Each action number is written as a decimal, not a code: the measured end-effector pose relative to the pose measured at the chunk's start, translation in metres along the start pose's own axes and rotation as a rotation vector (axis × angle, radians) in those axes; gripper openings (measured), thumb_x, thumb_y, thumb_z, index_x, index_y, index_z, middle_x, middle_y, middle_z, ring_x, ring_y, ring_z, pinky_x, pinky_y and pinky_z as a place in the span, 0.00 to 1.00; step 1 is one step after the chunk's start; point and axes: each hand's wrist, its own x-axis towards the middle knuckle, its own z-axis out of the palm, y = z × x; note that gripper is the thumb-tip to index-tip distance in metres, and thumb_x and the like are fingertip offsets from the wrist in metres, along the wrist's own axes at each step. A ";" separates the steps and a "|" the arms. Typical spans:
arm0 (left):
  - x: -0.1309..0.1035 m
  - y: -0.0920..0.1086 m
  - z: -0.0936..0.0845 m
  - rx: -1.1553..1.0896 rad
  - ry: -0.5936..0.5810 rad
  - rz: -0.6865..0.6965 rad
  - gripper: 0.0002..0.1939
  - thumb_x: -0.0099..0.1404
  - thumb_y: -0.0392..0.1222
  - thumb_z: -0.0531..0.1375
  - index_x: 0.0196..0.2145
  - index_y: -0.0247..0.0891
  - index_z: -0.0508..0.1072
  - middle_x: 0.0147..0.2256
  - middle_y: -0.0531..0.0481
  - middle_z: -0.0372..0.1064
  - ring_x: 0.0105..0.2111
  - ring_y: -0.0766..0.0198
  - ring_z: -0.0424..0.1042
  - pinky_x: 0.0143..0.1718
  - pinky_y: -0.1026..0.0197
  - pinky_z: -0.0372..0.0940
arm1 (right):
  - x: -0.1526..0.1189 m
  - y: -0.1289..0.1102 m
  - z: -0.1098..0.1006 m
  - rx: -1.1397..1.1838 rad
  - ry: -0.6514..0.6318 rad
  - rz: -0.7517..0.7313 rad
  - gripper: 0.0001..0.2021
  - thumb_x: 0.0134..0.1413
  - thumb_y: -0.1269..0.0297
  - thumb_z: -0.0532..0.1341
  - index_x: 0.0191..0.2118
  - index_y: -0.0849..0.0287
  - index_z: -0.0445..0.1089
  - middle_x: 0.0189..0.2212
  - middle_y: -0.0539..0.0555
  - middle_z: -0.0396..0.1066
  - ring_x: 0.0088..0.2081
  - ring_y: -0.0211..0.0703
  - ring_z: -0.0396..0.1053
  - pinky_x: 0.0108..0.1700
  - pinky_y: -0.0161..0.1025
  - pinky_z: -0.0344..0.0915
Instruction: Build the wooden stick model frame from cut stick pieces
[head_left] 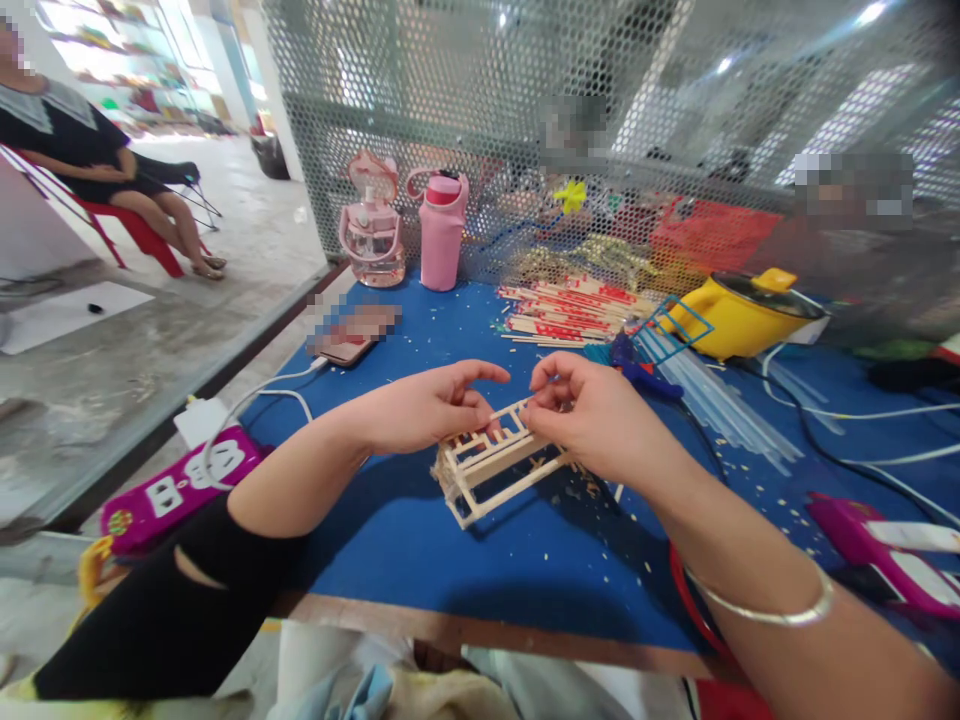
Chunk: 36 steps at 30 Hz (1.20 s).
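A small frame of thin wooden sticks [510, 462] sits tilted on the blue tabletop, with short crosspieces along its upper side. Wispy strands cling to its left end. My left hand [442, 405] is at the frame's upper left edge, its thumb and lower fingers closed on the sticks and the index finger stretched above. Over the right end, my right hand [581, 405] has thumb and fingers pinched together. Whatever lies between those fingertips is too small or hidden to make out. The right hand covers part of the frame.
Paper-banded wooden sticks [577, 308] lie behind, near a blue glue gun [637, 365], clear glue sticks [720, 400] and a yellow pot [742, 315]. Two pink bottles [442, 235] stand by the mesh panel. A phone [352, 335] and purple power strip [180, 490] are left. Someone sits beyond.
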 end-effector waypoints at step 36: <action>-0.026 -0.056 0.165 -0.574 0.279 -0.066 0.21 0.56 0.56 0.62 0.30 0.31 0.73 0.25 0.49 0.69 0.21 0.74 0.63 0.25 0.68 0.60 | -0.143 0.029 0.018 0.138 0.288 -0.191 0.06 0.55 0.66 0.59 0.31 0.53 0.73 0.30 0.51 0.74 0.34 0.41 0.72 0.37 0.34 0.69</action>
